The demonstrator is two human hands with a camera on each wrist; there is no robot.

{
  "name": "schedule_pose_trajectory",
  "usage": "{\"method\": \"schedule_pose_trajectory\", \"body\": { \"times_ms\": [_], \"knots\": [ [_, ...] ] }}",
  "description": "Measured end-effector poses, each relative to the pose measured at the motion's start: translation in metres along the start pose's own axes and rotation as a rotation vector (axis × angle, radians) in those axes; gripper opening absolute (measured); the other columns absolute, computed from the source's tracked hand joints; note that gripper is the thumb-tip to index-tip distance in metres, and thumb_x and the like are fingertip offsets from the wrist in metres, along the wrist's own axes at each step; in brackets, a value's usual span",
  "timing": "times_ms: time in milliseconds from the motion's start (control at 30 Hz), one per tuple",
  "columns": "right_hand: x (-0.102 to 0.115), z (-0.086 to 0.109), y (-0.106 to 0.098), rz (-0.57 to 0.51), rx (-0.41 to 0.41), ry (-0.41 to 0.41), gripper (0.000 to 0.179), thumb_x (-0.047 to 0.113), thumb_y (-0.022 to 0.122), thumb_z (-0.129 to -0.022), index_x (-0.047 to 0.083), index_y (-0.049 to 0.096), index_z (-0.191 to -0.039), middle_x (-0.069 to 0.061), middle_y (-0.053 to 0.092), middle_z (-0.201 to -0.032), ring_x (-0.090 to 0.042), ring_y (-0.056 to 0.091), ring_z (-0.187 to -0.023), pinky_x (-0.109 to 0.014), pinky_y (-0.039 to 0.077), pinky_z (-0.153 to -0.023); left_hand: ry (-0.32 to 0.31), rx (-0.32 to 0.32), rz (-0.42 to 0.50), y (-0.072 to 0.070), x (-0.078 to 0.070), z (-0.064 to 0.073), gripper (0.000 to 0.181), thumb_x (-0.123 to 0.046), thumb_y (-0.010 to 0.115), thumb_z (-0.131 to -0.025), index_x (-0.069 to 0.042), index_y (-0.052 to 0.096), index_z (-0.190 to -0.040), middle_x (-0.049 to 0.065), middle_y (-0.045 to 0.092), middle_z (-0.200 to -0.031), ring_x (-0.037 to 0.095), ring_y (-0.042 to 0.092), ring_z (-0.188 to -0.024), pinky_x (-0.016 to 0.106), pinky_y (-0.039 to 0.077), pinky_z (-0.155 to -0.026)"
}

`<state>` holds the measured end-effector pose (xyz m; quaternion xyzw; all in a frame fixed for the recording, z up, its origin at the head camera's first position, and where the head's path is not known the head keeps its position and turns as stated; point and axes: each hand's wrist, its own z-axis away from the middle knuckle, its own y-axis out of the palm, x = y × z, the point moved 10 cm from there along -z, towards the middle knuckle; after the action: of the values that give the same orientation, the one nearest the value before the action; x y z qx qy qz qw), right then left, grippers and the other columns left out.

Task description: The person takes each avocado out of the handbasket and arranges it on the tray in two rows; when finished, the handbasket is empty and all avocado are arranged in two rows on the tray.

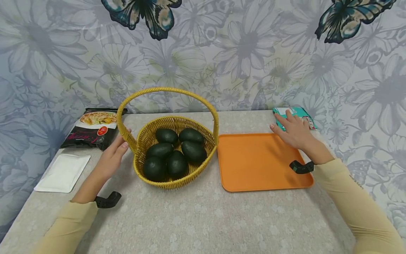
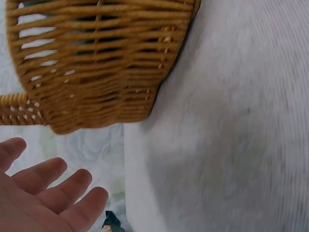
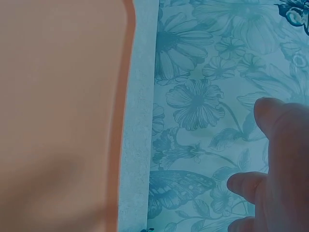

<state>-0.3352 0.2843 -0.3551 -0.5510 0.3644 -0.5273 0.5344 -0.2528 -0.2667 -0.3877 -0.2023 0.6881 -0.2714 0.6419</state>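
A yellow woven basket (image 1: 177,184) with a tall arched handle stands mid-table, holding several dark green avocados (image 1: 160,151). My left hand (image 1: 111,157) is just left of the basket, by the foot of the handle. In the left wrist view its fingers (image 2: 72,191) are extended, apart from the wicker side (image 2: 101,72), with nothing in them. Over the far right corner of an orange tray (image 1: 253,162), my right hand (image 1: 295,132) is spread, fingers reaching toward a teal packet (image 1: 298,112) that it partly covers from the head view. The right wrist view shows no object in those fingers (image 3: 244,186).
At the back left lies a black food packet (image 1: 95,132) with a noodle picture. A flat white packet (image 1: 63,173) lies nearer, along the left table edge. Behind the table rises a floral wall (image 1: 247,53) with butterfly decorations (image 1: 146,14).
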Motion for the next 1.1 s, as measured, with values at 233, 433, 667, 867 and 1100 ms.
{"method": "schedule_pose_trajectory", "body": {
  "times_ms": [233, 433, 667, 867, 1100],
  "knots": [
    [-0.001, 0.001, 0.002, -0.013, 0.019, 0.008, 0.083, 0.067, 0.023, -0.104, 0.009, 0.019, -0.163, -0.037, 0.001, -0.165, -0.066, 0.004, -0.147, -0.082, -0.002, -0.111, 0.067, -0.024, 0.113, 0.012, -0.004, -0.004, 0.061, -0.030, 0.040, -0.111, -0.010, 0.018, -0.164, 0.030, 0.030, -0.162, 0.052, 0.032, -0.147, 0.053, 0.038, -0.117],
    [-0.001, 0.001, 0.003, -0.024, 0.018, 0.003, 0.083, 0.066, 0.023, -0.104, 0.008, 0.019, -0.163, -0.037, 0.001, -0.164, -0.067, 0.004, -0.146, -0.082, 0.000, -0.111, 0.044, -0.064, 0.213, 0.021, -0.001, -0.007, 0.061, -0.023, 0.047, -0.109, -0.007, 0.022, -0.163, 0.028, 0.032, -0.162, 0.049, 0.039, -0.143, 0.001, 0.037, -0.089],
    [0.000, 0.002, 0.004, -0.029, 0.008, 0.000, 0.082, 0.065, 0.024, -0.105, 0.008, 0.020, -0.163, -0.038, 0.002, -0.164, -0.068, 0.006, -0.145, -0.082, 0.003, -0.111, -0.016, -0.100, 0.227, 0.026, 0.005, -0.007, 0.061, -0.026, 0.049, -0.108, -0.012, 0.026, -0.163, 0.019, 0.033, -0.164, 0.042, 0.041, -0.145, 0.009, 0.041, -0.094],
    [0.000, 0.002, 0.005, -0.035, 0.016, 0.007, 0.081, 0.065, 0.024, -0.105, 0.009, 0.020, -0.163, -0.037, 0.002, -0.165, -0.067, 0.008, -0.146, -0.082, 0.004, -0.111, -0.053, -0.089, 0.248, 0.027, 0.010, -0.009, 0.060, -0.028, 0.048, -0.108, -0.015, 0.025, -0.163, 0.018, 0.032, -0.165, 0.040, 0.038, -0.147, 0.056, 0.039, -0.114],
    [0.000, 0.002, 0.007, -0.053, 0.028, 0.010, 0.081, 0.065, 0.024, -0.105, 0.009, 0.018, -0.164, -0.036, -0.001, -0.165, -0.064, 0.006, -0.148, -0.082, 0.003, -0.111, -0.078, -0.094, 0.335, 0.030, 0.017, -0.009, 0.056, -0.026, 0.050, -0.107, -0.014, 0.033, -0.160, 0.015, 0.036, -0.163, 0.010, 0.044, -0.137, 0.010, 0.042, -0.092]
  ]
}}
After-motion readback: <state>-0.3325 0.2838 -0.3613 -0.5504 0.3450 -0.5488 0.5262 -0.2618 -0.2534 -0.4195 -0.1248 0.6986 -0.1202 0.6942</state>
